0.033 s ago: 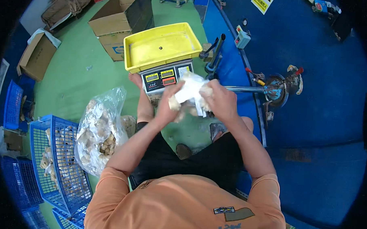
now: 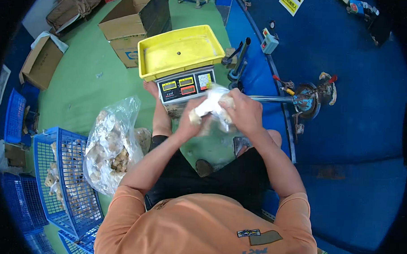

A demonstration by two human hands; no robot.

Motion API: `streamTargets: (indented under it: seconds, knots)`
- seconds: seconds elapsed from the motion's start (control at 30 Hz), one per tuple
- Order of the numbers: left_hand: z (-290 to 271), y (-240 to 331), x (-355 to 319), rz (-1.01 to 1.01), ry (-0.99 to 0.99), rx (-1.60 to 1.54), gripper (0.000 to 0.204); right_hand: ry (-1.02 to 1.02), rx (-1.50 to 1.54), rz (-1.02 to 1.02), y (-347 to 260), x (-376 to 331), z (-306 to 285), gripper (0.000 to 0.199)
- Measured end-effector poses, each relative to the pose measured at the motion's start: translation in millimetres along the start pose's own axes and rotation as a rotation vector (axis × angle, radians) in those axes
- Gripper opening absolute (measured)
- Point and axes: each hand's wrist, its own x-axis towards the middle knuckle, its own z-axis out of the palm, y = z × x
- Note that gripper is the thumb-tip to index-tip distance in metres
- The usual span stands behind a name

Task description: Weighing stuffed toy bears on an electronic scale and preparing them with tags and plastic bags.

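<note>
Between my hands, in front of the scale, is a soft white-and-cream plush piece (image 2: 209, 105) with fluffy pale ends, smeared by motion. My left hand (image 2: 192, 119) is closed on its left end. My right hand (image 2: 245, 111) grips its right side. A digital scale (image 2: 173, 95) with a keypad stands just beyond my hands and bears an upright yellow tray (image 2: 179, 59). On my left, a clear plastic bag (image 2: 105, 146) holds several tan and white fluffy pieces.
A blue plastic crate (image 2: 66, 176) with similar fluffy pieces stands left of the bag. Cardboard boxes (image 2: 122, 28) sit on the green floor (image 2: 86, 78). At my right are a blue machine panel (image 2: 347, 118), a metal rod (image 2: 271, 99) and a switch box (image 2: 269, 43).
My hands have shifted slightly, and the plush piece has changed shape between them, uncovering more of the scale's keypad. Both hands still grip it.
</note>
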Motion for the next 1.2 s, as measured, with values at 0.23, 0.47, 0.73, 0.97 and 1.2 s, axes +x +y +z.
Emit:
streamTargets:
  seconds: [0.23,0.47,0.73,0.97,1.2]
  knots:
    - [28.9,65.5,37.6,-0.383,-0.055,-0.599,0.047,0.024,-0.066,0.448,104.2,-21.2,-33.0,0.034]
    - [27.3,79.3,54.7,-0.749,0.035,-1.061,0.033,0.045,-0.171,0.287,71.6,-10.6,-24.7,0.033]
    - [-7.8,84.3,52.9,-0.914,0.100,-1.053,0.026,-0.093,-0.126,0.272,42.1,2.3,-20.5,0.032]
    - [-11.8,68.9,61.3,-0.811,0.420,-0.804,0.031,-0.094,0.019,0.278,6.2,15.3,-14.4,0.033]
    - [31.9,87.8,48.8,-0.502,0.191,-0.800,0.037,-0.037,0.613,0.593,21.4,7.0,-16.8,0.032]
